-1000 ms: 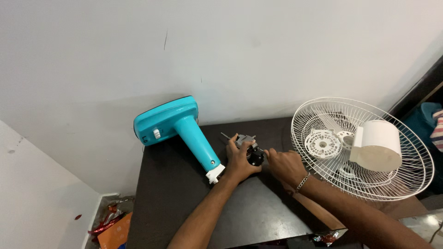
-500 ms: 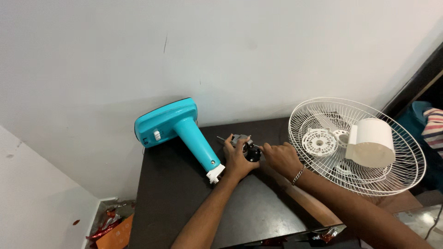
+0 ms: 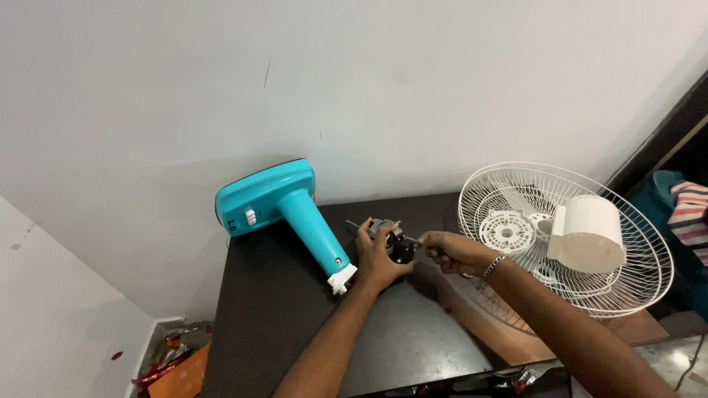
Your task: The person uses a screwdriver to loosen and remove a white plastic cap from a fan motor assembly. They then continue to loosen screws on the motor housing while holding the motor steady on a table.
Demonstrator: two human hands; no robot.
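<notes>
Head view: left hand fingers clasp the motor; right hand fingers pinch a screwdriver.

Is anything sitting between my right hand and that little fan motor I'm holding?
Nothing visible blocks it. The left hand grips the motor, and the right hand reaches it with a thin tool whose tip touches the motor.

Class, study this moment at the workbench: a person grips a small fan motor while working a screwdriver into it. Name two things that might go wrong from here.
1. The screwdriver in the right hand points toward the left hand that grips the small motor; a slip might jab the fingers.
2. The white fan guard overhangs the dark table at the right arm; a nudge of that arm may tip it off.
</notes>
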